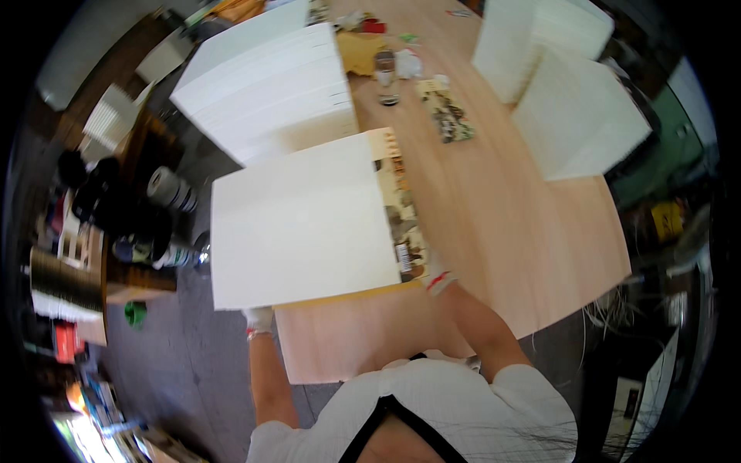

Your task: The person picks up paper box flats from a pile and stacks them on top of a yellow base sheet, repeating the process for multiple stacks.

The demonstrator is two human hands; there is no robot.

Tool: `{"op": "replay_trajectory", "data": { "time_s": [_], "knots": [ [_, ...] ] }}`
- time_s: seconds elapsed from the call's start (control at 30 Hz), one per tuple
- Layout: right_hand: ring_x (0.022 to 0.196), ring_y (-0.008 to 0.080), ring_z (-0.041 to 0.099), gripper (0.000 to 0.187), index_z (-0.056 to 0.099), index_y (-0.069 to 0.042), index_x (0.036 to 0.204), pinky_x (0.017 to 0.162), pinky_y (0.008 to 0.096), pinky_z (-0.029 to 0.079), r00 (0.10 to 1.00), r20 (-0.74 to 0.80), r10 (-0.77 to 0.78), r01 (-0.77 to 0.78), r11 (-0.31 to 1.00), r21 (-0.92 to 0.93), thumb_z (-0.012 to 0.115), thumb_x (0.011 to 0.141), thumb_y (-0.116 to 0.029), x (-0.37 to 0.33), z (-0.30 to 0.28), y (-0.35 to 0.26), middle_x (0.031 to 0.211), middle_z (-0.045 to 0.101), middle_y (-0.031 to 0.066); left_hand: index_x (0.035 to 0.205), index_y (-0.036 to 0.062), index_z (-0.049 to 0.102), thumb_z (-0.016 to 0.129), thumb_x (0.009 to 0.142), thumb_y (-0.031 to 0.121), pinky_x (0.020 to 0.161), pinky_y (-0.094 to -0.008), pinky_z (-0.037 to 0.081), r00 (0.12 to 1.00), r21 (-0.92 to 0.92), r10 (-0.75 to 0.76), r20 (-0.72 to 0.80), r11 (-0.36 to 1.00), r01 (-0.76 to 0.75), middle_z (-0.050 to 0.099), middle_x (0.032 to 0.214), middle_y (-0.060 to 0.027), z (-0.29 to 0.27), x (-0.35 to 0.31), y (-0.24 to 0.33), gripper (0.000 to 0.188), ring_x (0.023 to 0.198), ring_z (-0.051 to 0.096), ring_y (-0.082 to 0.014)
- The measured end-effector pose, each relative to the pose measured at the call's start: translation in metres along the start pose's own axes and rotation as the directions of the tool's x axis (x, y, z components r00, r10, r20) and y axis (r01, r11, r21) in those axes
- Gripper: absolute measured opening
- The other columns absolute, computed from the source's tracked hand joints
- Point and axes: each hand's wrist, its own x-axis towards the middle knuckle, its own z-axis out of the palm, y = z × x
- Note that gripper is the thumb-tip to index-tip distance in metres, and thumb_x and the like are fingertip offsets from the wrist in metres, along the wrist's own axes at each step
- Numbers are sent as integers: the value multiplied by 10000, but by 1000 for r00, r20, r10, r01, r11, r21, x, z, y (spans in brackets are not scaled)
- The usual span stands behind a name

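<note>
A large white panel (305, 224) with a printed strip (400, 208) along its right side lies in front of me, held level over the near part of the table. At its near left corner is my left hand (259, 319), in a white glove with a red-trimmed cuff, gripping from below with the fingers hidden. My right hand (438, 279), gloved alike, closes on the near right corner beside the printed strip; its fingers are mostly covered. A thin yellow edge shows under the panel's near side. Just beyond stands a tall stack of white sheets (266, 92).
On the wooden table (509, 231) are a drinking glass (387, 81), a printed strip (445, 112) and yellow paper (360, 52). White stacks (583, 116) stand at the far right. Bottles (171, 189) and dark objects sit left of the table; loose cords (610, 316) hang at right.
</note>
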Motion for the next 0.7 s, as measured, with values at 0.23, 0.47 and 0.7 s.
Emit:
{"op": "replay_trajectory", "data": {
  "time_s": [0.23,0.47,0.7],
  "knots": [
    [1264,224,331,566,263,-5,1359,1058,310,232,1000,8,-5,5,998,56,304,940,-383,-14,-44,45,1372,342,148,1248,70,427,354,890,461,923,-370,428,991,190,89,-99,979,-69,473,1256,-75,20,-19,-4,536,1127,475,-240],
    [1181,193,427,461,358,-9,1306,977,268,355,966,-102,239,-168,874,455,286,954,-297,-15,-11,22,1325,404,117,1269,77,411,343,869,516,979,-423,347,839,372,473,-268,854,-363,432,1296,-94,72,-36,-28,598,1174,417,-263],
    [1260,218,343,531,346,-6,1324,1045,309,249,996,79,29,-25,998,-59,294,949,-378,-6,-47,61,1360,374,136,1292,92,386,330,873,520,1005,-439,284,812,347,498,-304,852,-393,393,1328,-92,79,-37,-35,601,1218,354,-260]
  ]
}}
